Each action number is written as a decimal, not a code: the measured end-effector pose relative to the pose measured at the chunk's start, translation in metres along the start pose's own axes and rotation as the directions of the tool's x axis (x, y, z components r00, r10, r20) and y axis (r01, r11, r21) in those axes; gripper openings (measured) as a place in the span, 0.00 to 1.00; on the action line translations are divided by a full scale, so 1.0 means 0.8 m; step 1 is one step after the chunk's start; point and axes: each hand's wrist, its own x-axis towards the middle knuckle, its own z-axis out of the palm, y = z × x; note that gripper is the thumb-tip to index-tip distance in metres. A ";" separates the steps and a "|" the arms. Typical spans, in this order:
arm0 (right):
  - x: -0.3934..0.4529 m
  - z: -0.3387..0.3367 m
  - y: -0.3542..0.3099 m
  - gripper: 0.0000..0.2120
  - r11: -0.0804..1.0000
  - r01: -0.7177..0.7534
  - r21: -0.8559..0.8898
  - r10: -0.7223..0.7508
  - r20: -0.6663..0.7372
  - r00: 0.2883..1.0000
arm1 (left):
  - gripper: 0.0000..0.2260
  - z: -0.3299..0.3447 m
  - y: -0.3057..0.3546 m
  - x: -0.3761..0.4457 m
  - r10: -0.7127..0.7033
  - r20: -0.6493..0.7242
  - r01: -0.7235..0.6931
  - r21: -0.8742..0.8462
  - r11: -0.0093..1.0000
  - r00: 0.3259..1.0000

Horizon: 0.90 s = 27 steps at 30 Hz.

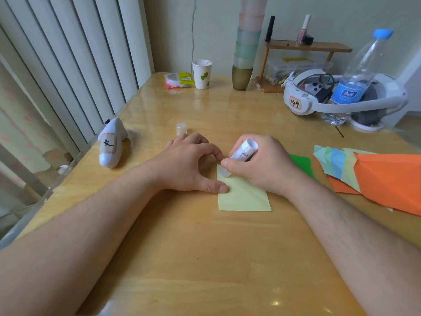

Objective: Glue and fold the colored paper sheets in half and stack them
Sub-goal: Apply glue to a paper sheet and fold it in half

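A pale yellow paper sheet (245,197) lies flat in the middle of the wooden table (205,258). My left hand (189,163) rests on the sheet's left edge, thumb pressing the paper down, fingers spread. My right hand (262,165) grips a white glue stick (241,153), tilted, with its tip touching the sheet's upper left corner. The glue stick's cap (181,128) stands just beyond my left hand. To the right lies a fanned pile of colored sheets (387,179), orange on top, and a green sheet (301,163) shows behind my right hand.
A white controller (110,144) lies at the left. At the back stand a paper cup (202,74), a stack of plastic cups (247,42), a small wooden shelf (307,46), a white headset (319,94) and a water bottle (355,80).
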 end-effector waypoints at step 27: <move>-0.007 -0.053 0.021 0.08 0.997 -0.052 0.064 0.057 -0.079 0.995 | 0.37 -0.003 0.004 -0.004 -0.024 0.038 0.023 0.017 1.000 0.999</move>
